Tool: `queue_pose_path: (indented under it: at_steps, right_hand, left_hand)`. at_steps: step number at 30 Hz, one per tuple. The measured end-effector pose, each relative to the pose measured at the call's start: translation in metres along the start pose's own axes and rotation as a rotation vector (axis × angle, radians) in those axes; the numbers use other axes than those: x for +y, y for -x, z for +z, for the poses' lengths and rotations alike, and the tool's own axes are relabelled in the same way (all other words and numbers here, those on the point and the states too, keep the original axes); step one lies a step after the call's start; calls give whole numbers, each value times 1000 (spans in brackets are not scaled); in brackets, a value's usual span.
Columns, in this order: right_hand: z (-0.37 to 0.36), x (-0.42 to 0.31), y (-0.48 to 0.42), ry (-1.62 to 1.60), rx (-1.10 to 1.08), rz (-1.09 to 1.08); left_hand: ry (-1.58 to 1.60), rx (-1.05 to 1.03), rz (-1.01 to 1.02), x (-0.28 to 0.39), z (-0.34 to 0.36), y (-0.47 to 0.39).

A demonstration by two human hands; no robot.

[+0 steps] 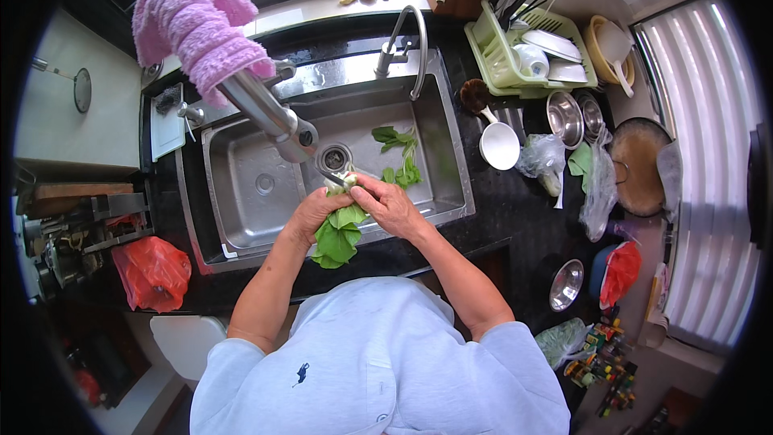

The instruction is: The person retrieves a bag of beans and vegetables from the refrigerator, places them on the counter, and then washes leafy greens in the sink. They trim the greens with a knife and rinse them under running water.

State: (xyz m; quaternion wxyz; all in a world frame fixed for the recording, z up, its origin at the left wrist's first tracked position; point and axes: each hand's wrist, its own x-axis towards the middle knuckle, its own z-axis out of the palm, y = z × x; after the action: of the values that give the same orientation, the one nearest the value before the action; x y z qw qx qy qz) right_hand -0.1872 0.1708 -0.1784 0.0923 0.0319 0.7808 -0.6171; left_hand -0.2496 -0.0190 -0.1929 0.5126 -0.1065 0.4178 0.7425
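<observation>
Over the front edge of a stainless steel double sink [362, 87], my left hand [320, 211] grips a bunch of leafy greens [336, 241], its leaves hanging down and its pale stem ends pointing to the drain [334, 158]. My right hand [386, 202] is at the stem ends, its fingers closed around a small knife [333, 179] whose dark blade points to the upper left; the handle is mostly hidden by the fingers. More loose greens [401, 157] lie in the right basin.
A large faucet wrapped in a pink towel [205, 30] reaches over the sink; a slim curved faucet [421, 30] stands behind. To the right are a green dish rack [483, 66], a white ladle [499, 145] and metal bowls [564, 118]. A red plastic bag [154, 275] sits at the left.
</observation>
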Motion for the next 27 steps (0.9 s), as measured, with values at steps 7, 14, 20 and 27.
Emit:
queue_pose_path:
  at_steps: [7,14,20,27]
  right_hand:
    - [-5,15,-6,53,47,-118]
    - [-37,131,-25,482,59,364]
    - [-80,178,-101,620,298,561]
    - [-89,248,-176,730,486,699]
  left_hand:
    - [113,17,-124,-7,-14,-12]
    - [346,-111,-103,-21,-36,-24]
    - [27,131,-139,-9,-15,-31]
    - [-23,340,-6,-29,-30,-28]
